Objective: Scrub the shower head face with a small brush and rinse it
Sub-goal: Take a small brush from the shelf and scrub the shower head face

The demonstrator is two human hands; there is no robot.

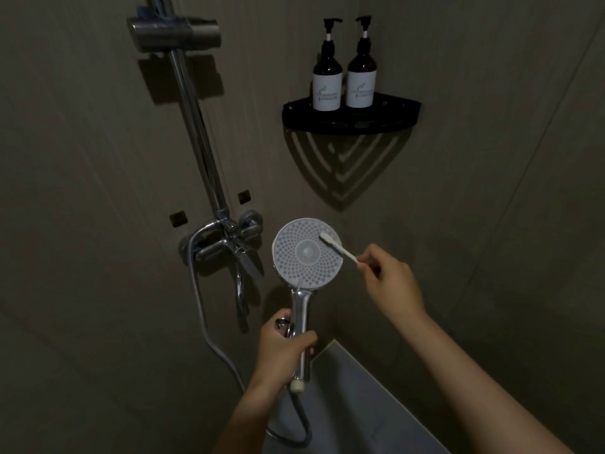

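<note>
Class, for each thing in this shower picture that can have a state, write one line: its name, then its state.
shower head: off the wall holder, face turned up, no water seen.
small brush: bristle end on the face's upper right.
left hand: grips the shower head's handle.
right hand: pinches the brush's handle end.
wall holder: empty.
pump bottles: both upright on the corner shelf.

left hand (pixel 282 343), right hand (pixel 390 283): closed grips

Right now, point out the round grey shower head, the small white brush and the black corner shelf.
shower head (pixel 307 253): head view, face centre
brush (pixel 340 248): head view, mid shaft
shelf (pixel 327 122): head view, front rim
</note>
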